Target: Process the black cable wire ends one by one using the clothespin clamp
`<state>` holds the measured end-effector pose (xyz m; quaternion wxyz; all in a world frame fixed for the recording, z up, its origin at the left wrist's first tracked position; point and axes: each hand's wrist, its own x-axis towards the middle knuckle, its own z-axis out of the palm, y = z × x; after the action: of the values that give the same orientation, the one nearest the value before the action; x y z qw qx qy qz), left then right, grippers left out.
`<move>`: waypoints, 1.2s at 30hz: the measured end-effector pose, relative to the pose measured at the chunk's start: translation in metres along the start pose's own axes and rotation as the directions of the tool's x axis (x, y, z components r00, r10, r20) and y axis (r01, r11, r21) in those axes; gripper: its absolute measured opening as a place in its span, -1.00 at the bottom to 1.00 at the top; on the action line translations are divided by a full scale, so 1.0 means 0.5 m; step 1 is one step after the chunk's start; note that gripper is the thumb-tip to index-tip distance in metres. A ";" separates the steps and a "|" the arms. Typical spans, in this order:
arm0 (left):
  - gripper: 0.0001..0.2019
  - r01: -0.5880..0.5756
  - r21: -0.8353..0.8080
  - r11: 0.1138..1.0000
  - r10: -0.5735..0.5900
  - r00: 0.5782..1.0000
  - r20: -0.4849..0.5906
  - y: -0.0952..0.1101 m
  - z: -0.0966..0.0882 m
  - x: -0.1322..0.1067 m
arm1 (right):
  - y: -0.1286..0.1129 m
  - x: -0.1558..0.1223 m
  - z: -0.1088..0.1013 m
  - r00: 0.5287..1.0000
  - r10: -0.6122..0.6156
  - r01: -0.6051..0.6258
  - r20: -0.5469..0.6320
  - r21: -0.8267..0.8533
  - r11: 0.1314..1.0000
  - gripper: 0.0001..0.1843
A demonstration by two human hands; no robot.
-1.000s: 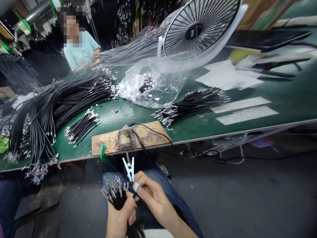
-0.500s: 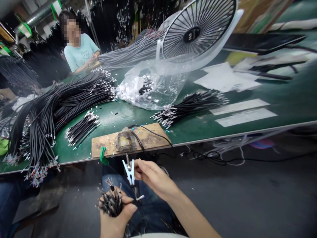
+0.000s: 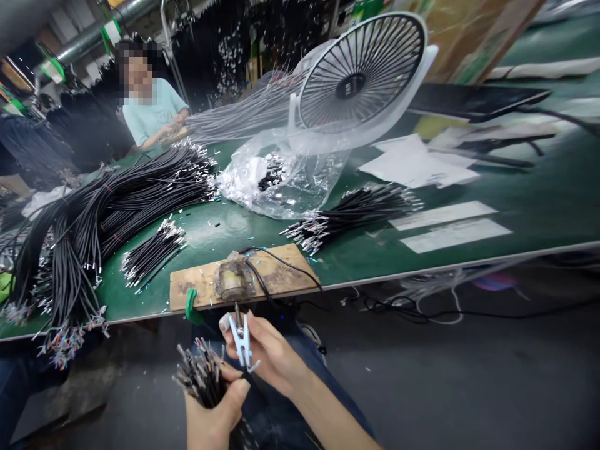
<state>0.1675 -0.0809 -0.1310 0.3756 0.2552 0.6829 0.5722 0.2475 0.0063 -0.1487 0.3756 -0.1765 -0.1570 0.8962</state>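
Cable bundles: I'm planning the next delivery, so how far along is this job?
Possibly done: a small bundle lies left of the wooden board on the table, and a longer bundle lies right of it. In hand: the left hand grips a bundle of cables, and the right hand is at the white clip. Left: seemingly most of it, the large heap of black cables.
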 end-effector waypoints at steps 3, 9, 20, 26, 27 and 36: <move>-0.74 0.000 -0.002 1.000 0.000 1.000 -0.013 -0.002 -0.002 -0.001 | 0.009 -0.001 -0.019 0.999 0.032 -0.032 0.000 0.002 0.999 -0.50; -0.76 -0.011 -0.043 0.999 0.009 0.999 -0.037 -0.025 -0.021 -0.006 | 0.018 -0.023 -0.062 0.996 -0.030 0.026 -0.087 -0.048 0.999 -0.57; -0.61 0.234 -0.095 0.968 -0.237 0.971 -0.024 -0.079 -0.033 -0.028 | 0.013 -0.112 -0.017 0.713 -0.654 0.438 0.252 -0.889 0.135 -0.85; -0.55 0.298 -0.098 0.950 -0.304 0.952 -0.047 -0.102 -0.033 -0.040 | 0.032 -0.097 -0.010 0.795 -0.506 0.362 0.334 -0.931 -0.044 -0.86; -0.56 0.312 -0.098 0.945 -0.317 0.947 -0.047 -0.108 -0.034 -0.041 | 0.036 -0.091 -0.018 0.833 -0.455 0.340 0.315 -0.940 -0.028 -0.85; -0.53 0.402 -0.137 0.905 -0.405 0.914 0.004 -0.167 -0.035 -0.081 | 0.060 -0.106 -0.072 0.987 -0.136 0.108 0.085 -0.979 0.171 -0.87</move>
<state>0.1839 -0.1407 -0.2024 0.4939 0.0756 0.6852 0.5300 0.2795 -0.0472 -0.1827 0.2480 -0.3723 -0.7025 0.5535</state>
